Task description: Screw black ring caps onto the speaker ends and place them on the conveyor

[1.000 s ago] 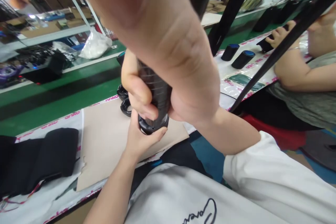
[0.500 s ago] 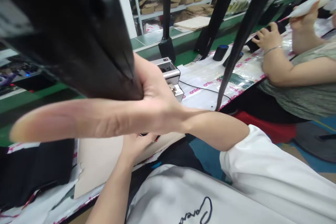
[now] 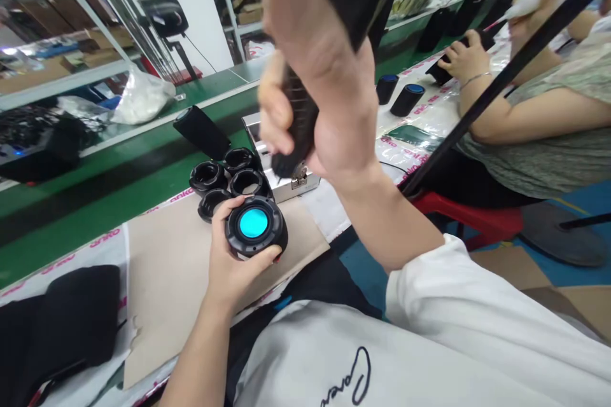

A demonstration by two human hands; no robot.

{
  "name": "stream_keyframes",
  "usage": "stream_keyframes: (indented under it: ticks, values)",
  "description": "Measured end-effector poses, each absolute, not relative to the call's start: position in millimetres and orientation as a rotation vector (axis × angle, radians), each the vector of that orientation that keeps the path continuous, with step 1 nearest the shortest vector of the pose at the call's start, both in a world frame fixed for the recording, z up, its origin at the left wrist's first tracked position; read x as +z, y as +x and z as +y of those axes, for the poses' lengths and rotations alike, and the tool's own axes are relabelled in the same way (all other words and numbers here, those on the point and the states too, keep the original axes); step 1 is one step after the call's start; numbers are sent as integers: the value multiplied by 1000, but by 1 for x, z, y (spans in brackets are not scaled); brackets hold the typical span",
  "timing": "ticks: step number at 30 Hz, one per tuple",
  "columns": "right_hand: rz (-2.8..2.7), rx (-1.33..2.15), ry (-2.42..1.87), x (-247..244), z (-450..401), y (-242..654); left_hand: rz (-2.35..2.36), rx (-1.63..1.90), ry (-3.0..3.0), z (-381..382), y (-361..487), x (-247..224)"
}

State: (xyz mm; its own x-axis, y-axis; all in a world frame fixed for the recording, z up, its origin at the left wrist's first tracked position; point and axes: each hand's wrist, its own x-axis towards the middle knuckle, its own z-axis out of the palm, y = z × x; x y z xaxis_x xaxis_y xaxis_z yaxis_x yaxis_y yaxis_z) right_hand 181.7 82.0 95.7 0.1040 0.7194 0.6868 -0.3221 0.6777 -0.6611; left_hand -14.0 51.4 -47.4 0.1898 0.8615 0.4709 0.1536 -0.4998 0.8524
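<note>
One left hand [image 3: 238, 261], black cylinder [image 3: 253, 229], pink "anko" lettering [image 3: 105, 237]

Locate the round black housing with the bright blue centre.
In the head view, the round black housing is just left of centre, gripped in the left hand over the tan cardboard sheet, beside the open black rings.
</note>
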Motion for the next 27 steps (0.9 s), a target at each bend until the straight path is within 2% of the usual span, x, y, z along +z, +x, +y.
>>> stream_keyframes:
  ticks: [5,12,16,22,27]
  values:
    - [-1054,700,-519,51,130,206,857,1384,1764,53,-11,-47]
    - [-1076,788,-579,22,128,206,817,1388,1753,53,-11,-45]
    - [-1074,931,-644,34,111,207,803,1382,1746,53,-9,-45]
    - [-1146,660,-490,88,98,192,829,1377,1750,52,-10,-45]
    - [-1107,607,-661,64,120,192,868,1341,1754,50,-10,-48]
